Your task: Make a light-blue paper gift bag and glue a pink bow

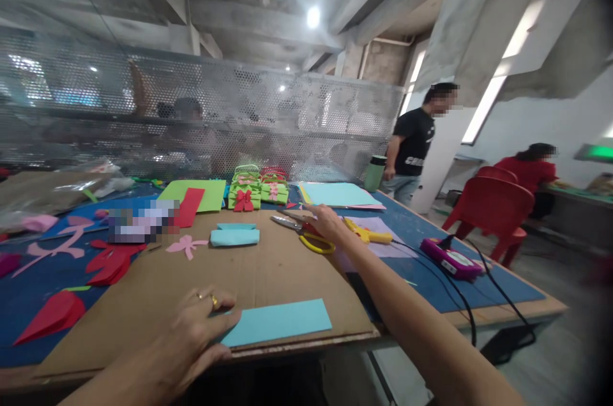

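- While the left hand (201, 323) is closed on the left end of the blue strip (285, 323) at bottom centre, the strip lies on the cardboard (167, 291).
- Right hand (328, 222), just right of centre, is over the scissors (286, 223); whether its fingers grip them, I cannot tell.
- Green bags (251, 195) with bows stand above the frame's middle, their insides hidden.
- Flask (375, 175), right of the bags, upright, contents hidden too.
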{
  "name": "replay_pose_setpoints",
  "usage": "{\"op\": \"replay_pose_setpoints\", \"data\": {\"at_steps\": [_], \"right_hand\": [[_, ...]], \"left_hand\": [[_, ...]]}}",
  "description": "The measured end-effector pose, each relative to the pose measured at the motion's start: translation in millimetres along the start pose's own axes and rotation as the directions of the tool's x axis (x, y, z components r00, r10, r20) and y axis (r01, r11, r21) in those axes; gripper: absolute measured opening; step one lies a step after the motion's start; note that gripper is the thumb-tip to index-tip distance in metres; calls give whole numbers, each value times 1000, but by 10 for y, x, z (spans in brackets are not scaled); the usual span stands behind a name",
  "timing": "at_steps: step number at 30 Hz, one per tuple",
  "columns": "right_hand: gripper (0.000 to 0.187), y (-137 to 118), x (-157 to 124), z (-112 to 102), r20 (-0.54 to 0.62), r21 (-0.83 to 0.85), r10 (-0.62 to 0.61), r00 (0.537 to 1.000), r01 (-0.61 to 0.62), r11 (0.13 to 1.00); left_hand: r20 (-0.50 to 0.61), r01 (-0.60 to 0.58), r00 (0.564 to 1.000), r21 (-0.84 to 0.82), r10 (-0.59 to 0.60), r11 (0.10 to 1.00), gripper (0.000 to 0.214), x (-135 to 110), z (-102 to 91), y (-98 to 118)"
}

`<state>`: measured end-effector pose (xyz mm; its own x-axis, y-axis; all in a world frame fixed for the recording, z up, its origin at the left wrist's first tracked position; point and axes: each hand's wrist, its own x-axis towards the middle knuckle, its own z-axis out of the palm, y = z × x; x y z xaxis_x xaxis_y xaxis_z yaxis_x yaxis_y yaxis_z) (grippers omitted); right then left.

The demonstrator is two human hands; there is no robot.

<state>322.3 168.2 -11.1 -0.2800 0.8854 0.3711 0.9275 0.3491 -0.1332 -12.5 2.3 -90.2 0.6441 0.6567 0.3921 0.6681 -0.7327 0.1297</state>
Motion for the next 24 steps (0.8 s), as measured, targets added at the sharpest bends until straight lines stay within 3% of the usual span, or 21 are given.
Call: {"op": "replay_pose_setpoints", "data": {"at_steps": [3,6,11,14,21,24], "right_hand": [[28,-147,-175,-63,-45,77,-66,997,69,995],[21,-393,-595,-170,-33,191,-190,981,193,962],[22,-712,-1489,-313,52,432,-443,895,380,818],[27,-753,-1761,-298,63,440,-453,889,383,812],[29,-672,-1663,-146,-104,188,-491,865,502,844],[30,-599,-1427,-156,-121,263,-416,901,433,862]], "left_hand": [[15,-19,1000,-20,20,1000,37,14,-68,27],[47,-47,998,-29,49,998,33,32,-157,50],[-82,-114,990,15,115,993,25,75,-228,101],[-128,-118,983,99,130,988,28,123,-205,118],[-299,-86,942,220,151,972,30,258,-151,96],[-309,20,951,93,10,995,26,371,-255,51]]}}
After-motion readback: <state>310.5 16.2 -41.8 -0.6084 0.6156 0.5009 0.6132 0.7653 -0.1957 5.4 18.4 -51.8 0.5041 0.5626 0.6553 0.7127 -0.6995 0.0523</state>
